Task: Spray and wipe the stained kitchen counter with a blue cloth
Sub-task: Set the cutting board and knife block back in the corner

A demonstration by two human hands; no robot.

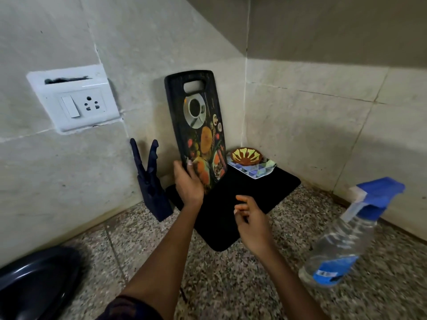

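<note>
Left hand (188, 181): grips the lower edge of a printed chopping board (196, 125), thumb on the face and fingers behind, holding it upright and tilted toward the wall corner. Right hand (250, 221): fingers loosely curled and holding nothing, hovering just above a black mat (242, 204) that lies flat in the corner. Spray bottle (346, 236): clear body, blue trigger head and blue label, standing on the counter (231, 285) to the right, near the right hand but apart from it. No blue cloth is visible in this view.

Step in hand, as judged: clearing the corner ahead of cleaning; neither spraying nor wiping has begun. The next move likely calls for setting the board aside or lifting the mat free of the counter, then reaching right for the bottle and locating the cloth.

Beyond the hands: a small painted bowl (246, 155) sits on a patterned tray (258, 170) at the back edge of the mat. A dark knife block (151, 181) stands left of the mat against the wall. The counter is speckled granite with visible seams; stains cannot be made out at this sharpness. A dark rounded object (37, 282) occupies the lower left corner. The walls are pale tile, and a white switch-and-socket plate (74, 101) is set into the left wall.
</note>
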